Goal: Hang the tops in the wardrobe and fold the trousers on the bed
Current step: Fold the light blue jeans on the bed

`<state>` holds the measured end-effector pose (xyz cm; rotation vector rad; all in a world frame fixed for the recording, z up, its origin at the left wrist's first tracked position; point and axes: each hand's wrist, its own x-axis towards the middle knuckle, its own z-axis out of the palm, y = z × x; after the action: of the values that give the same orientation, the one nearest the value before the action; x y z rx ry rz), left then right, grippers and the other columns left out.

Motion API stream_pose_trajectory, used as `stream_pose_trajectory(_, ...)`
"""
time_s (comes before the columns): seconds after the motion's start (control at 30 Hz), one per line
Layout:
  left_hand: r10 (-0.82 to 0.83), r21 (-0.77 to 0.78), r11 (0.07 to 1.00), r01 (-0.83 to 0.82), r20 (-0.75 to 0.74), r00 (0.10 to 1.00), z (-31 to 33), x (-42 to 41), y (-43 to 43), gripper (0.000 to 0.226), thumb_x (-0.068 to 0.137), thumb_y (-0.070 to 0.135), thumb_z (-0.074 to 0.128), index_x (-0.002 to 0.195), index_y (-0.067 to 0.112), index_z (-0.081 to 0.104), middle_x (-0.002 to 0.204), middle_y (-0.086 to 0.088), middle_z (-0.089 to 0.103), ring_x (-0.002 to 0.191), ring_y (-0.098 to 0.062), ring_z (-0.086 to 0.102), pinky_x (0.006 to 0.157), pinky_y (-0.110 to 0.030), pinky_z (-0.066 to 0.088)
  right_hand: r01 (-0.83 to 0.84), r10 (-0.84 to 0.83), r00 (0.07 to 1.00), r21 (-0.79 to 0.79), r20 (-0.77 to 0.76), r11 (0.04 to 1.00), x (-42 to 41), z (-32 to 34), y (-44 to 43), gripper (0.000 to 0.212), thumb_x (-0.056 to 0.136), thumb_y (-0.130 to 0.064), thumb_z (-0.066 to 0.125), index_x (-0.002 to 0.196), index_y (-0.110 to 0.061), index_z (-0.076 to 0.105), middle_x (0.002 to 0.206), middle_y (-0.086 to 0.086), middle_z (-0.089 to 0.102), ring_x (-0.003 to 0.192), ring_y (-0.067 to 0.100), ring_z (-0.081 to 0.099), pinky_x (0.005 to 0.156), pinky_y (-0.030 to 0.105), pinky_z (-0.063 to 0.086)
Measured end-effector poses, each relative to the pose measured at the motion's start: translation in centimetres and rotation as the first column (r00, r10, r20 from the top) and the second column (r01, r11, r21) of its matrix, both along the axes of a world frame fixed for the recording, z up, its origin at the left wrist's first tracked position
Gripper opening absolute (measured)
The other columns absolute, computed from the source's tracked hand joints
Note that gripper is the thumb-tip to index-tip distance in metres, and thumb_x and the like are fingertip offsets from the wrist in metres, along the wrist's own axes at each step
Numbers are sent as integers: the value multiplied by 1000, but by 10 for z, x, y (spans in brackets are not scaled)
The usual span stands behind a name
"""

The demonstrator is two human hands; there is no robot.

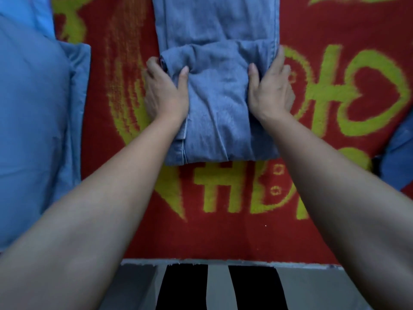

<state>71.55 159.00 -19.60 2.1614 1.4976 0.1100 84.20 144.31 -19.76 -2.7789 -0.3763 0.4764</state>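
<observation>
A: Trousers?
B: Blue denim trousers [220, 104], flat on the bed [223, 238], between both hands. The near end is folded over; the rest runs on past the fingertips.
A: Hands?
B: Apart. The left hand [165, 90] grips the fold's left edge, thumb on top, fingers curled round. The right hand [270, 86] clamps the right edge, thumb on top, fingers along the side.
A: Around?
B: The bed top is red with yellow marks. A blue pillow [29, 130] lies outside the left hand, a blue cloth [400, 157] well outside the right.
</observation>
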Motion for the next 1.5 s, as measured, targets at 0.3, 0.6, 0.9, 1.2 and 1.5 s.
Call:
stream_pose_trajectory(0.3, -542, 23, 826, 564, -244, 804, 9, -27, -33, 58, 104, 42, 23, 158, 25, 10, 165, -6, -5, 152, -24, -8, 120, -56, 4, -399, 422, 898, -172, 124, 901, -56, 2, -9, 64, 103, -53, 26, 160, -26, 14, 166, 18, 3, 154, 35, 1, 123, 52, 4)
stream_pose_trajectory(0.6, -540, -122, 837, 533, -333, 773, -23, -1, -16, 65, 100, 49, 14, 156, 23, -7, 162, -9, -22, 149, -27, -22, 119, -60, 0, -418, 431, 901, -172, 46, 892, -40, -37, 2, 68, 101, -56, 21, 160, -26, 5, 166, 20, -5, 153, 38, -6, 121, 57, -4)
stream_pose_trajectory(0.9, -549, -127, 832, 540, -328, 769, -24, -1, -14, 66, 99, 51, 14, 156, 25, -7, 162, -7, -24, 148, -26, -23, 118, -59, -3, -425, 429, 903, -164, -9, 890, -36, -34, 5, 69, 100, -59, 17, 159, -27, 0, 165, 18, -12, 152, 37, -13, 120, 57, -9)
stream_pose_trajectory(1.2, -591, 128, 774, 621, -209, 779, 26, -23, -33, 51, 100, 36, 31, 143, 15, 45, 161, -12, 23, 151, -27, 14, 119, -58, 5, -493, 497, 868, -118, 6, 862, -45, 8, -14, 69, 103, -52, 26, 159, -13, 17, 165, 20, 4, 153, 37, -2, 122, 57, -5)
stream_pose_trajectory(1.5, -731, -32, 561, 827, -487, 477, 23, -93, -80, 121, 67, 48, 67, 155, 7, -4, 162, -20, -9, 149, -41, -9, 116, -65, 5, -753, 777, 629, -259, -12, 605, -94, 11, -108, 108, 73, -41, 65, 159, -6, 9, 164, 26, 1, 151, 45, -1, 123, 56, 8)
